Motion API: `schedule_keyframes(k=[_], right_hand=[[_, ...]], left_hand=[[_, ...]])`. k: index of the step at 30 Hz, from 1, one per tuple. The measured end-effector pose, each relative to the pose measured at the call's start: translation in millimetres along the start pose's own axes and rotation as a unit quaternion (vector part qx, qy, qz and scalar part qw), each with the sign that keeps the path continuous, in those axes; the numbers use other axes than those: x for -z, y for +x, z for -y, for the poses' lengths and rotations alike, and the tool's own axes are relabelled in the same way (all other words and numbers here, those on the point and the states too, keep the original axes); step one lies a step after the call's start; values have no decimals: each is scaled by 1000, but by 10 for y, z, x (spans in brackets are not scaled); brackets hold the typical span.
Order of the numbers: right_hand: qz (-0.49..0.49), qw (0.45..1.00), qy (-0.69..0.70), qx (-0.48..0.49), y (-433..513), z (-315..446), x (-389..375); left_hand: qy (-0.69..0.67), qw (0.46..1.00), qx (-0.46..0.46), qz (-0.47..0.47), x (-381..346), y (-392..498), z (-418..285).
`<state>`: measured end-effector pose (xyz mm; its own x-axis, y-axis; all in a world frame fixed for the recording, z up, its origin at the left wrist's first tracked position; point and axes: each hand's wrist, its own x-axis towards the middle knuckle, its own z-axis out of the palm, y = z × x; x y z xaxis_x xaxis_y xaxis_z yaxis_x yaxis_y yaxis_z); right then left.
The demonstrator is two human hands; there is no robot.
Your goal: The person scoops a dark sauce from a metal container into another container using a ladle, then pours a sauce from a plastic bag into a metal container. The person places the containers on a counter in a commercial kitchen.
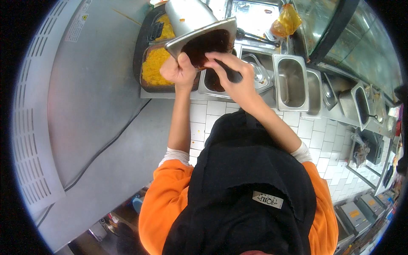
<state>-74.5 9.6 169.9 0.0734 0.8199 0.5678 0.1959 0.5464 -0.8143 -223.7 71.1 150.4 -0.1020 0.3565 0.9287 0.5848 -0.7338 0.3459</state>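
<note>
My left hand (181, 71) holds a deep stainless steel food pan (194, 19) by its rim, the thumb over the lower edge. The pan is tipped so its mouth faces me, and dark brown sauce (205, 44) coats the inside. At the mouth, the thumb and fingers of my right hand (237, 75) close around what looks like a dark handle (235, 76); its far end is hidden. Directly below the tipped pan sits another steel pan (216, 93) with dark sauce in it, partly covered by my hands.
Left are black-rimmed containers (156, 68) of yellow food. A clear lid (263, 78), empty steel pan (290, 83), black ladle (258, 39) and yellow plastic bag (287, 22) lie right and behind. A glass panel (318, 28) rises behind the counter. A black cable (108, 145) crosses the left steel surface.
</note>
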Motion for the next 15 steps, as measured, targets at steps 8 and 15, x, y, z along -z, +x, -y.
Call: schedule_keyframes(k=[8,15], right_hand=[[15,1000,21,17,-187,313,279],[-59,987,-7,149,390,192,30]], left_hand=[[-66,989,116,-58,-92,210,0],[-110,981,155,-39,-206,316,-105]])
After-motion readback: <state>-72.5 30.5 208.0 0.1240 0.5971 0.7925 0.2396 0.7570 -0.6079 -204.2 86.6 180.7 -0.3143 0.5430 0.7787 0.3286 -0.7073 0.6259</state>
